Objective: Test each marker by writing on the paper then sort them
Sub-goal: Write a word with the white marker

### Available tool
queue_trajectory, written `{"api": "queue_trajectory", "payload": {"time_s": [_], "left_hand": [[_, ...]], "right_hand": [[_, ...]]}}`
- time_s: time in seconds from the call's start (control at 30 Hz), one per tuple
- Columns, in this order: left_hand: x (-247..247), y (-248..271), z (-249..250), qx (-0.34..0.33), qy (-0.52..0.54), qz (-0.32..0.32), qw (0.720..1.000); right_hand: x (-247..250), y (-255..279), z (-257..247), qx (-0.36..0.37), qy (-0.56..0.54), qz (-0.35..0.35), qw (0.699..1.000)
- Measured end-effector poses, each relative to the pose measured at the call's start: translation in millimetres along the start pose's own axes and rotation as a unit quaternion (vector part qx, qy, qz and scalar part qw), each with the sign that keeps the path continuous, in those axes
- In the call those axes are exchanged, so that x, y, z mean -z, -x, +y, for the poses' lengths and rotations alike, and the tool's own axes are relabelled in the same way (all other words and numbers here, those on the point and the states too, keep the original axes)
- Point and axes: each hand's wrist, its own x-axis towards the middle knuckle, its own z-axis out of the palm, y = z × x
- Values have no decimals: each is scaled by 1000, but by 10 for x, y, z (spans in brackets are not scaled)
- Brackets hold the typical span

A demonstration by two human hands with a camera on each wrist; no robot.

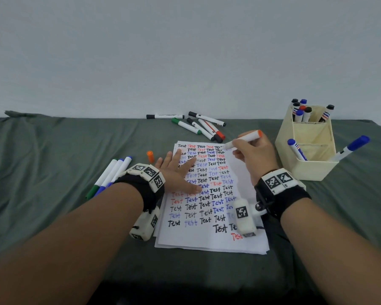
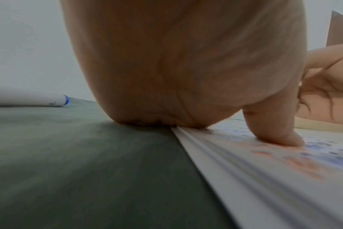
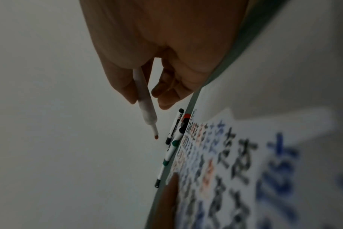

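Observation:
A stack of white paper [image 1: 246, 236] covered with rows of "Test" in black, red and blue lies in the middle of the green cloth. My left hand [image 1: 176, 170] lies flat on the paper's left side, fingers spread, thumb [image 2: 274, 130] pressing the sheet [image 2: 284, 178]. My right hand [image 1: 254, 157] grips an uncapped orange marker [image 1: 243, 139], tip down just above the paper's top right corner. In the right wrist view that marker [image 3: 145, 106] sits between thumb and fingers, clear of the paper [image 3: 245, 139]. Its orange cap [image 1: 150, 156] stands left of the paper.
Several capped markers [image 1: 198, 126] lie in a loose heap behind the paper near the wall. Three markers [image 1: 110, 175] lie side by side at the left. A cream organiser [image 1: 306, 168] at the right holds several markers in its back and front compartments.

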Motion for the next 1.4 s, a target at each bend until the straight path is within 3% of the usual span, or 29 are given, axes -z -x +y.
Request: {"api": "queue_trajectory", "payload": {"time_s": [0.2, 0.4, 0.57, 0.67, 0.87, 1.03, 1.3, 1.4], "left_hand": [[-9, 6, 7, 3, 0, 11, 1000], [-12, 4, 22, 5, -1, 20, 1000], [-28, -15, 0, 7, 1, 21, 1000], [-30, -29, -4, 7, -2, 24, 1000], [-33, -28, -7, 7, -4, 23, 1000], [-5, 1, 23, 8, -1, 20, 1000], [-9, 47, 44, 4, 3, 28, 1000], [14, 87, 64, -2, -14, 58, 998]], "right_hand": [[-7, 237, 26, -110, -191, -38, 975], [99, 317, 33, -116, -59, -58, 990], [232, 154, -231, -149, 67, -127, 978], [264, 58, -402, -154, 84, -139, 975], [76, 61, -414, -138, -92, -109, 980], [-53, 252, -55, -206, -261, -88, 939], [45, 322, 154, -153, -265, -122, 944], [68, 330, 175, -136, -266, -126, 946]]}}
